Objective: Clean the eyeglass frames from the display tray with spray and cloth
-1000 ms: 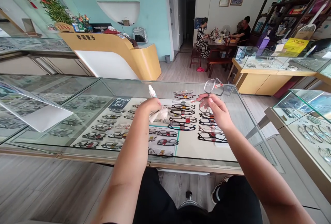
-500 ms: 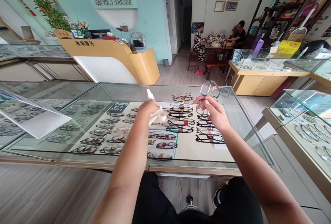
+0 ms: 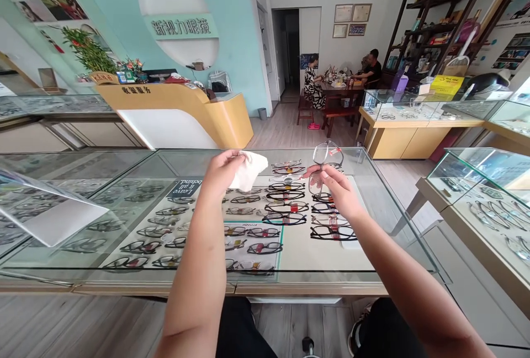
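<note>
My left hand is closed on a white cloth, which hangs from the fingers above the glass display case. Between the thumb and fingers of my right hand is a pair of eyeglasses, tilted upright with a red tag on one lens. The two hands are apart, so cloth and lenses do not touch. Below my right hand lie dark-framed glasses in a column. Another column of glasses lies between the hands, with more rows under my left forearm.
At left a white panel stands slanted on the case. A wooden counter is across the floor, with a second glass case at right. Two people sit at a table in the back. A stool base shows between my legs.
My left hand has shifted slightly left and the cloth is spread more openly. The small white bottle above that hand no longer shows. My right hand still holds the eyeglasses; the view has tilted up.
</note>
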Demonstrator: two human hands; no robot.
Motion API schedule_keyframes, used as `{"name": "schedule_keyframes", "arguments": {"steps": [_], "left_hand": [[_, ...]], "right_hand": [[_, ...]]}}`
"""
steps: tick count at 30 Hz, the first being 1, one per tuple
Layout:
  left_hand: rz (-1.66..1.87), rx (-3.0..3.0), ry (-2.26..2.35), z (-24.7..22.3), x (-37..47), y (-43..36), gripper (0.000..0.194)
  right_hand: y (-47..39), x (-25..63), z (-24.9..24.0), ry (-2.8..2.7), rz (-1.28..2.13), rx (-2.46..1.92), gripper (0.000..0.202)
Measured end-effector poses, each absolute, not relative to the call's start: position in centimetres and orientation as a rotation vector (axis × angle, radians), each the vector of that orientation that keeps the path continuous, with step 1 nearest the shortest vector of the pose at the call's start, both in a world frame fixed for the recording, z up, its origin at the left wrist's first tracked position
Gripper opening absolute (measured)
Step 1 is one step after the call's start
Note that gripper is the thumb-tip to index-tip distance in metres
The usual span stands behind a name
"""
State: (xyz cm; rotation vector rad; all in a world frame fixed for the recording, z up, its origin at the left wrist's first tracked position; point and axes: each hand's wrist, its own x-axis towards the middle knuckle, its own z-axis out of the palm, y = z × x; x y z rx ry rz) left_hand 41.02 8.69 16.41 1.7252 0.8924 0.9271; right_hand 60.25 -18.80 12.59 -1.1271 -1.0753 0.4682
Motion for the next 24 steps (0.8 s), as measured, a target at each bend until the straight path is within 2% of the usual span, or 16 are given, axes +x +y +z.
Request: {"name": "schedule_keyframes", "arguments": {"steps": [8,12,24], "left_hand": [[0.922,1.363,0.538,15.2,45.4,2.1,0.065],[0.877,1.302,0.406,13.8,46.8,-0.3,0.064],[0.845,1.37,0.238,12.3,47.5,-1.1,0.065]], "right_hand": [[-18.9,59.5,12.5,-1.127,0.562,-1.048,0.042],[-18.8,59.5,12.4,-1.151,0.618,-1.046,0.045],[-18.3,59.5,11.9,-1.245,0.646,-1.09,0.048]]}}
